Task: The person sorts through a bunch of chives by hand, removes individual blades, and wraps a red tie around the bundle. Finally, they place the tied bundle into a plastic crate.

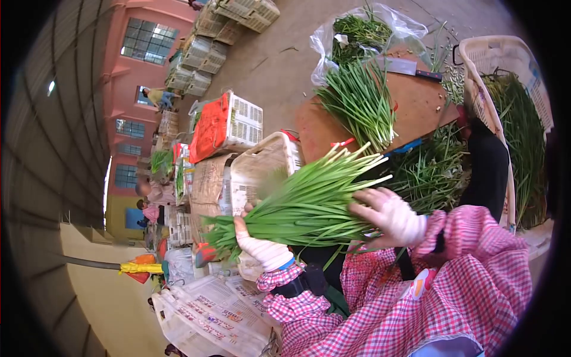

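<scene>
1 head-worn view, facing forward and down, near left hand (264,245) and right hand (389,219).

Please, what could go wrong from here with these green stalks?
The fanned-out bunch may shed stalks if the left hand loosens, as the right hand is open. The knife lies uncovered on the board beside another bunch, so fingers reaching there might get cut.
</scene>
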Motion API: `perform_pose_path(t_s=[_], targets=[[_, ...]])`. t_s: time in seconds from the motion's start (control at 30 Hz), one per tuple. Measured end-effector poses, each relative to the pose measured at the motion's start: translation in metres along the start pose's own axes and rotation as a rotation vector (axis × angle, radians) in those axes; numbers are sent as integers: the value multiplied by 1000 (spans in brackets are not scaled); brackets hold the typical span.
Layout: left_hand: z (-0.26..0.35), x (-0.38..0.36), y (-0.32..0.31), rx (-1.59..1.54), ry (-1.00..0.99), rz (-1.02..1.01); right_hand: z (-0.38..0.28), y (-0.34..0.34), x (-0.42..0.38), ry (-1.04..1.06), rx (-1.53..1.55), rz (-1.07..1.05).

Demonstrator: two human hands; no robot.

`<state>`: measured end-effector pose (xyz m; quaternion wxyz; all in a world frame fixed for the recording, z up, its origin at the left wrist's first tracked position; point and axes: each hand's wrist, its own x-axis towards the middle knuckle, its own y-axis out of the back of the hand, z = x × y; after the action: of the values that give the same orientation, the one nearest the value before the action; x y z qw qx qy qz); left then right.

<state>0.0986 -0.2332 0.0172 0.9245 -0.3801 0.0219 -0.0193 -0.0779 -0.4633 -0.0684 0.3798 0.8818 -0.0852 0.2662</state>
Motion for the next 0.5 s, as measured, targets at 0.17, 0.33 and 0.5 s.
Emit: perform_pose_path(t_s=[0.17, 0.33, 0.5], targets=[[-1, -21, -31, 223, 139, -76, 54, -31, 21, -215, 448, 32], [12, -10, -9, 350, 228, -15, 101, 20, 43, -542, 797, -287], [34, -7, 20, 497, 229, 15, 137, 19, 30, -756, 885, -157]])
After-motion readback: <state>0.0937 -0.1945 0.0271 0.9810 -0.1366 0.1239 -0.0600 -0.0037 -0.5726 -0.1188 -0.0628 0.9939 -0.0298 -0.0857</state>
